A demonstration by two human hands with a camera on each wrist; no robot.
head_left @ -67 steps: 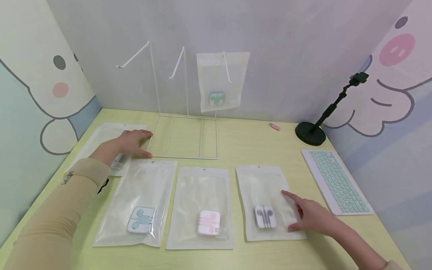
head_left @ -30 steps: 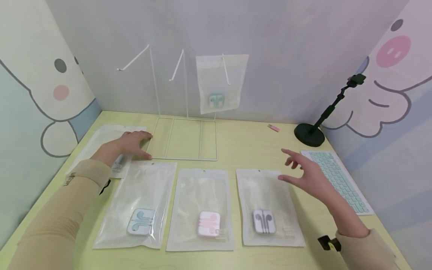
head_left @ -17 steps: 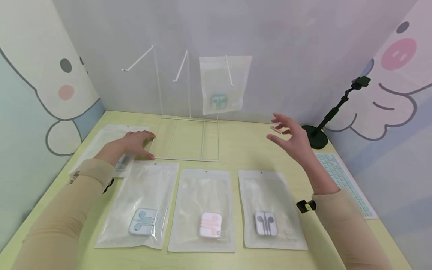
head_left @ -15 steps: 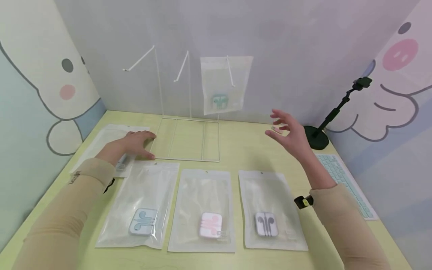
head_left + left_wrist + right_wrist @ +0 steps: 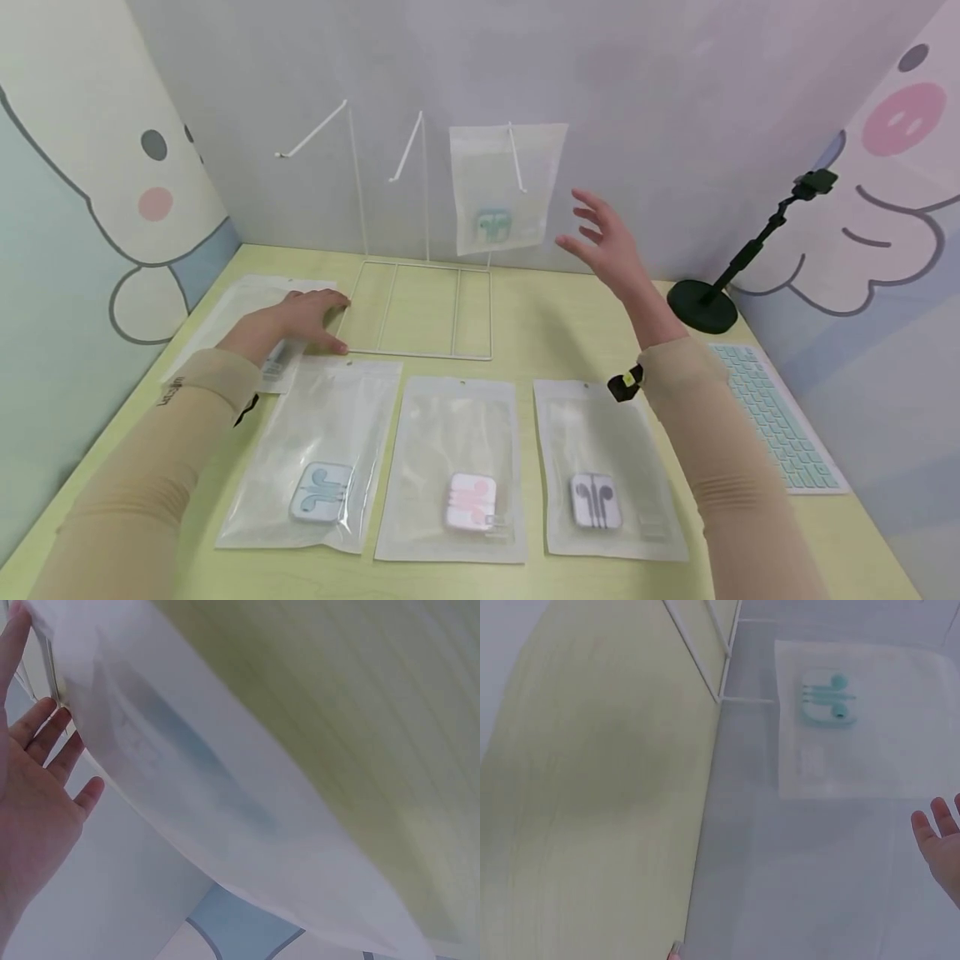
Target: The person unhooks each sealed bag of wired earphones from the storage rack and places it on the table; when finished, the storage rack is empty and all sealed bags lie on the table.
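My left hand [image 5: 303, 318] lies at the left side of the white wire rack's base [image 5: 420, 356], thumb and fingers spread apart along its edge. A bag [image 5: 225, 321] lies partly beneath that hand and wrist. In the left wrist view, straight fingers of the left hand [image 5: 41, 787] show beside a translucent bag [image 5: 172, 772]. My right hand [image 5: 611, 250] is raised, holding nothing, just right of a zip bag [image 5: 510, 158] hanging on the rack's right hook. Mint earphones [image 5: 829, 697] show through that bag in the right wrist view, with my right hand [image 5: 946, 859] apart from it.
Three zip bags lie in a front row: blue earphones [image 5: 322, 492], pink earphones [image 5: 471, 502] and grey earphones [image 5: 596, 502]. The left hook [image 5: 311, 129] and middle hook [image 5: 406, 146] carry nothing. A keyboard [image 5: 780, 417] and black stand [image 5: 702, 306] are at right.
My right hand has left the bag with grey earphones and moved up and leftward, close to the hanging bag. The left hand stays at the rack's base.
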